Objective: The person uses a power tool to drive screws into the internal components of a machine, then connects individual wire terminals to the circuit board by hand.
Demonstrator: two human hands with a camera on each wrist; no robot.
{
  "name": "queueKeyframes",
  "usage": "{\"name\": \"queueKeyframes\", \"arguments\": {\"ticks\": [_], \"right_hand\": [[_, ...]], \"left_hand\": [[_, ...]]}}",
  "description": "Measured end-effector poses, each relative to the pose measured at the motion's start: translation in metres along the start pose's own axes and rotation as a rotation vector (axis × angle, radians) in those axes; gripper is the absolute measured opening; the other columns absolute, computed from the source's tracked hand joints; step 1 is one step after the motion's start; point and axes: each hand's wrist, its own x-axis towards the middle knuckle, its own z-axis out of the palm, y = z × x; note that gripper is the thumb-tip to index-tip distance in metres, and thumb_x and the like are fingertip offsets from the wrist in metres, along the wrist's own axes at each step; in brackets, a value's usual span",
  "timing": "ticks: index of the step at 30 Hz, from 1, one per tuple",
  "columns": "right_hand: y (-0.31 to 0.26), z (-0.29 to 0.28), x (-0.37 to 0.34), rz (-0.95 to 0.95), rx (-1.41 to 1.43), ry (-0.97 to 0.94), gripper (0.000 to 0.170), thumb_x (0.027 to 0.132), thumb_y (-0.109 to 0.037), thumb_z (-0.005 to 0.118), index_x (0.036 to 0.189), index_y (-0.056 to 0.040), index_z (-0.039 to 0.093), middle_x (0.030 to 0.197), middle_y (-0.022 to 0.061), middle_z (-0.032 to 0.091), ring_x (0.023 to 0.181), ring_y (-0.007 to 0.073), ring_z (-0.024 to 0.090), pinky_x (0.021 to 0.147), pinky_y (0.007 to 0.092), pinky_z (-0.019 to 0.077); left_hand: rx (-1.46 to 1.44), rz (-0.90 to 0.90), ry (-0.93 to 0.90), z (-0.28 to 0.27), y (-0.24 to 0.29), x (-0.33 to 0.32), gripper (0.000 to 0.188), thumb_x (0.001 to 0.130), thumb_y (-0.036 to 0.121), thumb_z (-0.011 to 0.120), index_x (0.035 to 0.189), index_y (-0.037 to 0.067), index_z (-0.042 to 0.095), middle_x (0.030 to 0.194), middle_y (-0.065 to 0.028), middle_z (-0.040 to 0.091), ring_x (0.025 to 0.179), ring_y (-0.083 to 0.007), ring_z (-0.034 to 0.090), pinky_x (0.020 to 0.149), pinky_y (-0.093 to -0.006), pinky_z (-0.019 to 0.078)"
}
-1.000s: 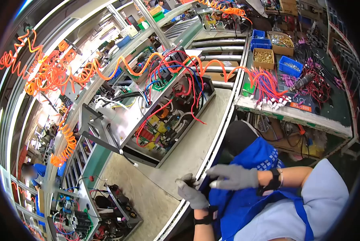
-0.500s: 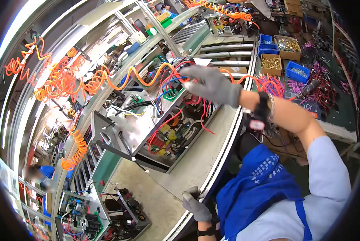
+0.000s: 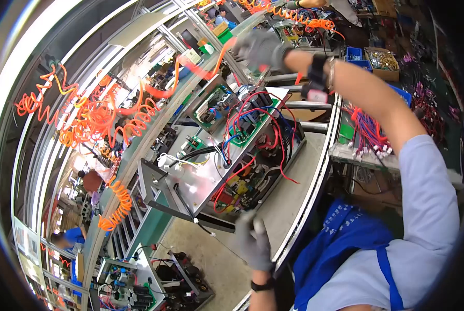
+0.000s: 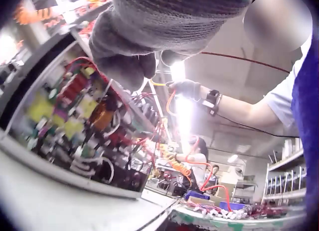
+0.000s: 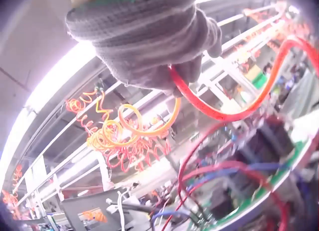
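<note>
My gloved right hand (image 3: pixel 260 50) is raised above the far end of an open metal chassis (image 3: pixel 193 189). Its fingers curl round an orange coiled air hose (image 5: pixel 212 110), which emerges on both sides of the grey glove in the right wrist view. The chassis carries green circuit boards (image 3: pixel 246 130) on top, with red and blue wires looping over them. Near the chassis's closer lower corner is my gloved left hand (image 3: pixel 254 244), thumb and fingers spread apart, holding nothing. In the left wrist view, the chassis's exposed side (image 4: pixel 82 119) shows yellow and red components.
A second chassis (image 3: pixel 154 274) sits lower left on the conveyor line. To the right, a bench has bundled red and purple wires (image 3: pixel 369 132), blue bins (image 3: pixel 354 54) and a box of small parts (image 3: pixel 382 58). More orange coiled hoses (image 3: pixel 120 199) hang at left. People stand farther off.
My right hand rose from near my apron to above the chassis and took hold of the orange hose, pulling it upward. My left hand moved up toward the chassis corner, its fingers opening out.
</note>
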Motion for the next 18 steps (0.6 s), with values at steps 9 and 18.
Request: {"name": "queueKeyframes", "arguments": {"ticks": [9, 18], "right_hand": [[0.162, 0.072, -0.036, 0.173, -0.336, -0.316, 0.03, 0.085, -0.035, 0.057, 0.112, -0.0255, 0.066, 0.099, 0.0067, 0.071, 0.092, 0.0307, 0.067, 0.082, 0.0432, 0.0496], [0.109, 0.082, -0.088, -0.257, 0.53, 0.044, 0.028, 0.089, -0.027, 0.066, 0.106, -0.0045, 0.067, 0.107, 0.0117, 0.063, 0.103, 0.0217, 0.059, 0.09, 0.0355, 0.0461]], "left_hand": [[0.634, 0.511, -0.058, 0.096, 0.036, 0.219, 0.051, 0.079, 0.013, 0.065, 0.127, 0.006, 0.051, 0.114, -0.0169, 0.06, 0.109, -0.0337, 0.056, 0.103, -0.0429, 0.0368], [0.805, 0.983, -0.08, 0.127, 0.047, 0.191, 0.021, 0.072, 0.015, 0.066, 0.09, 0.012, 0.056, 0.083, -0.0085, 0.065, 0.103, -0.0266, 0.057, 0.104, -0.0493, 0.0326]]}}
